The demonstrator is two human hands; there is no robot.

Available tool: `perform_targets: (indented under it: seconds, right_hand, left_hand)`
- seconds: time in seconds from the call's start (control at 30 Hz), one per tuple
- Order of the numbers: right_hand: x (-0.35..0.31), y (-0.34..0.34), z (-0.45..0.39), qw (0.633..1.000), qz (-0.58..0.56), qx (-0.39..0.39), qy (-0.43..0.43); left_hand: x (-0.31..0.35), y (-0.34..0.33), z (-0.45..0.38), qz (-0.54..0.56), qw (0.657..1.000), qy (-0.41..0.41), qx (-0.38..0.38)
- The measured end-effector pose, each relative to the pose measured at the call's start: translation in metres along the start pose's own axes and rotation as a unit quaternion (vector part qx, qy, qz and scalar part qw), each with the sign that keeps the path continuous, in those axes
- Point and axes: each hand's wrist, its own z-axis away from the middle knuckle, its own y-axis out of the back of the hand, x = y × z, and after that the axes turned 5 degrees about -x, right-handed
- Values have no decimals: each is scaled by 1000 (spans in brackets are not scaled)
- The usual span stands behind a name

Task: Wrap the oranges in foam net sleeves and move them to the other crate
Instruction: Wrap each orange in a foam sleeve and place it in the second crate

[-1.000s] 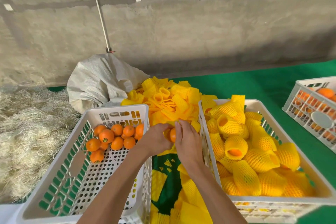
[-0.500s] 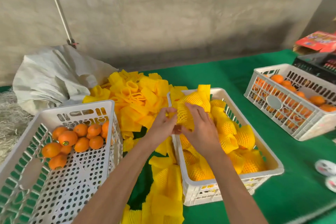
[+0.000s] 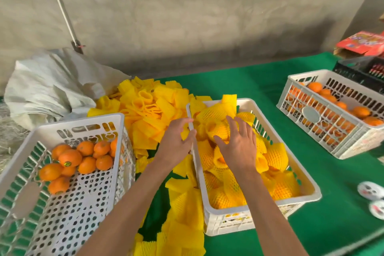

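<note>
Under the right hand [image 3: 239,145] stood the white crate [image 3: 311,191] heaped with sleeved oranges [image 3: 276,156], and left of the left hand [image 3: 176,141] the other crate [image 3: 18,147] held bare oranges [image 3: 70,158]. Beyond the left hand's fingertips lay the pile of foam net sleeves [image 3: 149,110]. Both hands were spread and grasped nothing, the right above the wrapped fruit, the left by that crate's near rim.

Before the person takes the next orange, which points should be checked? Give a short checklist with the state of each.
1. Left hand free: ok, fingers open, holding nothing.
2. Right hand free: ok, spread open above the wrapped oranges.
3. Bare oranges left in the left crate: ok, several remain.
4. Loose foam sleeves at hand: ok, a pile lies between the crates.
5. Room in the middle crate: cannot tell, it looks nearly full.
</note>
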Motion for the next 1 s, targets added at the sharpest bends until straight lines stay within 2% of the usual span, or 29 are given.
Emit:
perform_targets:
  seconds: [0.17,0.3,0.47,0.6,0.73,0.87,1.0]
  right_hand:
    - [-72,-32,-6,995,-64,-47,62]
    - [-152,-65,-1,983,-94,-85,133]
    - [-245,-103,18,958,-142,-122,218]
    - [-287,-129,24,945,-158,-156,242]
    - [-299,-151,20,946,-151,-171,231]
    - [-289,-163,11,954,-138,-166,208]
    - [-272,-166,4,963,-123,-155,182]
  left_hand:
    - [-44,60,25,-56,995,44,69]
    - [-88,124,61,-92,981,135,102]
    - [-134,197,105,-143,948,252,134]
    - [-172,233,112,-168,926,321,110]
    - [-222,247,81,-211,891,401,25]
    - [-269,242,48,-308,858,404,-68]
    - [-283,242,31,-337,849,403,-61]
